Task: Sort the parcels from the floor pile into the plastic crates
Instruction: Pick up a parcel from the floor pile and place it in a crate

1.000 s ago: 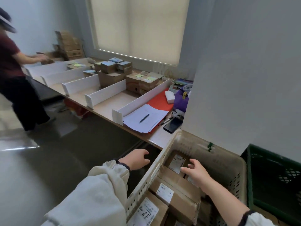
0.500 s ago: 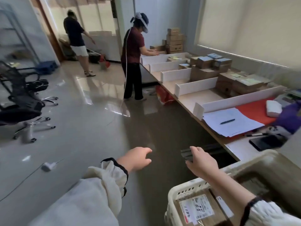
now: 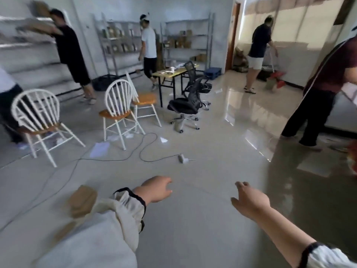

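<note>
My left hand [image 3: 157,189] hangs over the bare grey floor at lower centre, fingers loosely spread and holding nothing. My right hand [image 3: 249,200] reaches out to the right of it, also empty, fingers relaxed. A few brown cardboard parcels [image 3: 82,202] lie blurred on the floor just left of my left sleeve. No plastic crate is in view.
Three white spindle chairs [image 3: 117,105] and a black office chair [image 3: 190,101] stand ahead, with a cable [image 3: 143,151] snaking over the floor to a small white device [image 3: 181,158]. A person in dark trousers [image 3: 316,97] stands at the right; others work by the shelves [image 3: 119,41].
My view has swung left, away from the crate and the sorting table, toward the open room. My right hand left the crate rim; both hands now hover over the floor.
</note>
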